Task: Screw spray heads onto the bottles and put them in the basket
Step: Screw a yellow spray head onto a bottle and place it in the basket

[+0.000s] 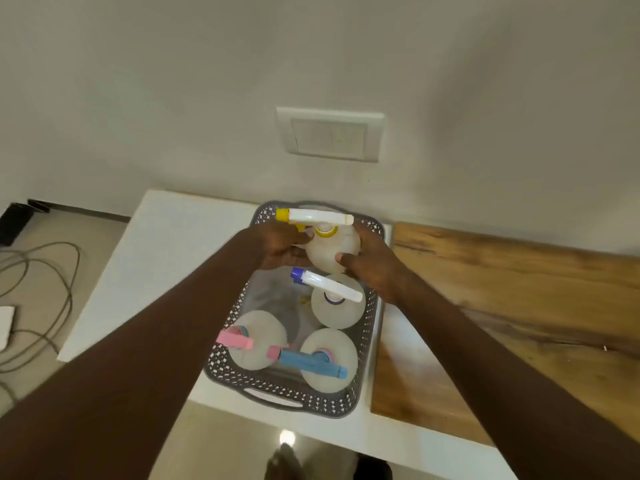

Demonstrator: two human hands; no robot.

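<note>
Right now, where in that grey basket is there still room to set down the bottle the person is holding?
The grey perforated basket is crowded along its near end and right side by three bottles. Bare floor shows at the far left, bordered by the blue-nozzled bottle and the pink-headed bottle. The yellow-nozzled bottle, gripped by the left hand and right hand, is over the far end.

Perforated grey plastic basket [367, 327]; translucent plastic bottles [333, 252]; grained wood board [519, 289]
</note>
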